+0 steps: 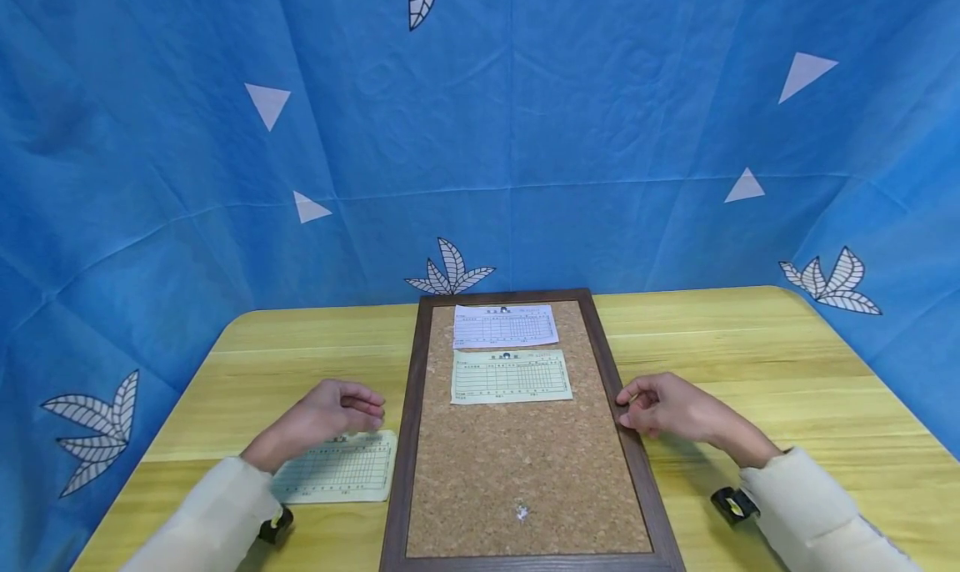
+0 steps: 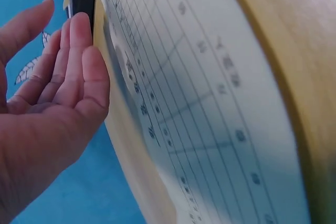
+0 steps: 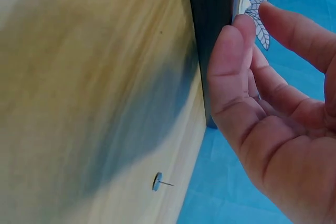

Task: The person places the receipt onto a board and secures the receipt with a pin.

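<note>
The white form [image 1: 505,327] and pale green form [image 1: 512,377] near the frame's centre, and another form [image 1: 352,474] at lower left, are bearing illegibly small print.

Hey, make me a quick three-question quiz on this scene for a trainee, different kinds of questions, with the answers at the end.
1. Multiple choice: which side of the cork board is the right hand beside?
A) left
B) right
C) far

2. True or false: the left hand is gripping the slip on the table.

3. Count: how many paper slips lie on the cork board?

Key:
1. B; it is at the right side of the dark frame.
2. False; the left hand holds nothing.
3. Two: a whitish slip nearer the far edge and a pale green slip below it.
</note>
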{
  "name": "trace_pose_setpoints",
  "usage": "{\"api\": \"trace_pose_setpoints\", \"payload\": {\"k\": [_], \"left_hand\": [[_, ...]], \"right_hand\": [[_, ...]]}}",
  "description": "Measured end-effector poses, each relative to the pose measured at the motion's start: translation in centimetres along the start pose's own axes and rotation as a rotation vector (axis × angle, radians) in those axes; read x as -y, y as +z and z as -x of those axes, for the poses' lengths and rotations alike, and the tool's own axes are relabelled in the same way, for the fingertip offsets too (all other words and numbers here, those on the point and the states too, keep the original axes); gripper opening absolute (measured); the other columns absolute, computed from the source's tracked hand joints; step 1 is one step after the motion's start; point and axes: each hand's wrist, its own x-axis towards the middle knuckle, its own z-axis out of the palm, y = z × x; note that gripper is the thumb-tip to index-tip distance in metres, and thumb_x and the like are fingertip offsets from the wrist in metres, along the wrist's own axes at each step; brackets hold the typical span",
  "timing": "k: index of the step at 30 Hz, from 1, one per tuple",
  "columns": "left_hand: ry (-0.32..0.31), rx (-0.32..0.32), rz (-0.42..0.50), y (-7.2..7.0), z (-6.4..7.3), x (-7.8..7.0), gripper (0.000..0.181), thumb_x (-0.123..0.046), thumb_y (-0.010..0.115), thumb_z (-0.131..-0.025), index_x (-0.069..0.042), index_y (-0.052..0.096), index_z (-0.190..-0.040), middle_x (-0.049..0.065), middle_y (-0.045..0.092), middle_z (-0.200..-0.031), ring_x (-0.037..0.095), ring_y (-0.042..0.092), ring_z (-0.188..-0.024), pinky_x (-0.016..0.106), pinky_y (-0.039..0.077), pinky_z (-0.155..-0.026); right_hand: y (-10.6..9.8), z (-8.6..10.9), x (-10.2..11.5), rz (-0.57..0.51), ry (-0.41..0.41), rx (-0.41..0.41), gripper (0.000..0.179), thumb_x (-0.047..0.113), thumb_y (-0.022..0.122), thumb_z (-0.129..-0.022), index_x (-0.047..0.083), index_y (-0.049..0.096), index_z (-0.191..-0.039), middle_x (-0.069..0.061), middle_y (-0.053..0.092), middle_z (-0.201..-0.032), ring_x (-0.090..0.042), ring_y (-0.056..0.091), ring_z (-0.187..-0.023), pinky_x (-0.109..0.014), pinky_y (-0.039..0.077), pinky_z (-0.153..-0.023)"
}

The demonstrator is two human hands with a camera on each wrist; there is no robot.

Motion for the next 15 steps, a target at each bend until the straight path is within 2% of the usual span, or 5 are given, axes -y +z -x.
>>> {"api": "trace_pose_setpoints", "payload": {"k": [5, 10, 15], "left_hand": [[0.009, 0.023, 0.048, -0.9, 0.5, 0.6, 0.051, -0.013, 0.073, -0.091, 0.014, 0.054, -0.129, 0.017, 0.066, -0.117, 0.023, 0.065, -0.102, 0.038, 0.053, -0.087], [0.000, 0.030, 0.059, -1.5, 0.8, 1.1, 0.051, -0.013, 0.073, -0.091, 0.015, 0.053, -0.130, 0.018, 0.065, -0.117, 0.022, 0.065, -0.100, 0.037, 0.053, -0.084], [-0.043, -0.002, 0.041, -1.9, 1.3, 1.2, 0.050, -0.012, 0.073, -0.091, 0.012, 0.054, -0.131, 0.017, 0.066, -0.116, 0.021, 0.065, -0.096, 0.036, 0.054, -0.077]], "right_hand": [[0.3, 0.3, -0.5, -0.012, -0.007, -0.017, 0.028, 0.000, 0.068, -0.091, -0.011, 0.057, -0.114, -0.006, 0.051, -0.080, -0.017, 0.049, -0.065, -0.028, 0.044, -0.057], [0.5, 0.5, -1.1, -0.024, -0.029, -0.033, 0.025, -0.005, 0.067, -0.089, -0.010, 0.055, -0.111, -0.006, 0.050, -0.081, -0.016, 0.048, -0.064, -0.028, 0.044, -0.056], [0.5, 0.5, -1.4, -0.030, -0.027, -0.038, 0.024, -0.006, 0.065, -0.090, -0.010, 0.054, -0.111, -0.006, 0.050, -0.083, -0.017, 0.050, -0.067, -0.029, 0.046, -0.057]]}}
